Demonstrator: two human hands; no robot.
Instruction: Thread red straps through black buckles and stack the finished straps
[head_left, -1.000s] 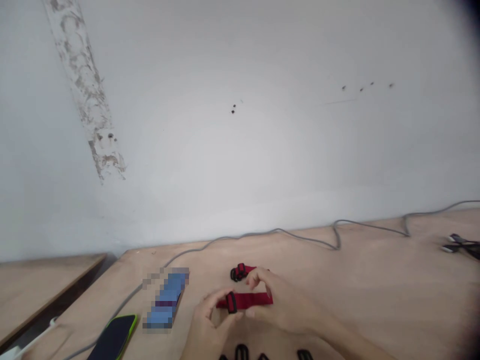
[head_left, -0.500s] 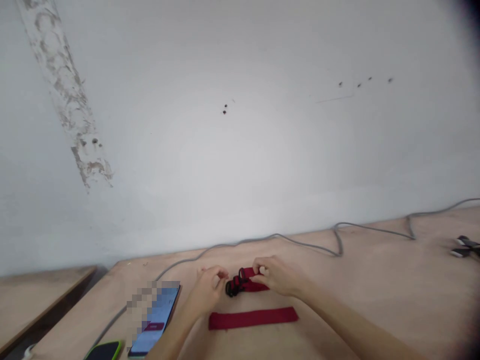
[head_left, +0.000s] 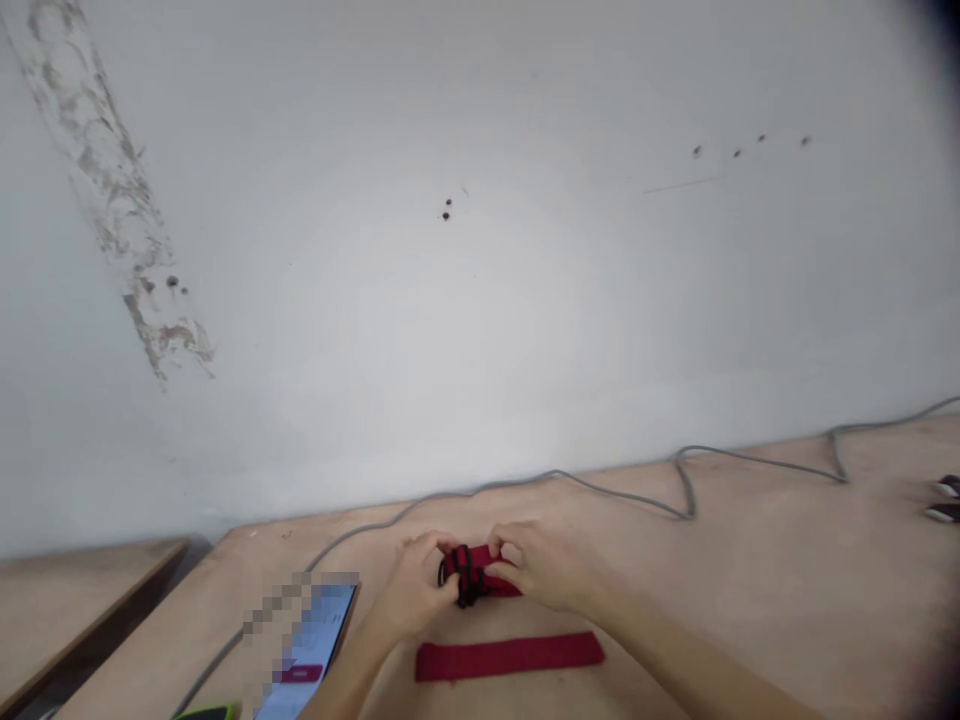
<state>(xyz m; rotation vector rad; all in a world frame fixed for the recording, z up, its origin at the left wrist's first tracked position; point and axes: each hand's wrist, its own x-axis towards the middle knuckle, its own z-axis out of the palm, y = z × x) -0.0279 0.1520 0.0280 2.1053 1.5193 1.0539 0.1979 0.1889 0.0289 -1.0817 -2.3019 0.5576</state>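
Note:
A red webbing strap with black buckles [head_left: 468, 574] lies bunched on the table between my two hands. My left hand [head_left: 421, 582] has its thumb and fingers closed around the buckle end. From the other side, my right hand [head_left: 534, 562] pinches the red webbing just right of the buckles. Nearer to me, a separate flat red strip of webbing [head_left: 510, 656] lies stretched out on the table, touched by neither hand.
On the left lie a phone with a lit screen [head_left: 315, 640] and a green-edged device [head_left: 210, 713]. A grey cable [head_left: 585, 482] winds along the wall side of the wooden table [head_left: 720, 570]. Black-and-white objects [head_left: 945, 512] sit at the far right.
My left hand has moved in from just beside the buckles and closed on them. My right hand has shifted slightly left with the webbing. The camera view has tilted a little.

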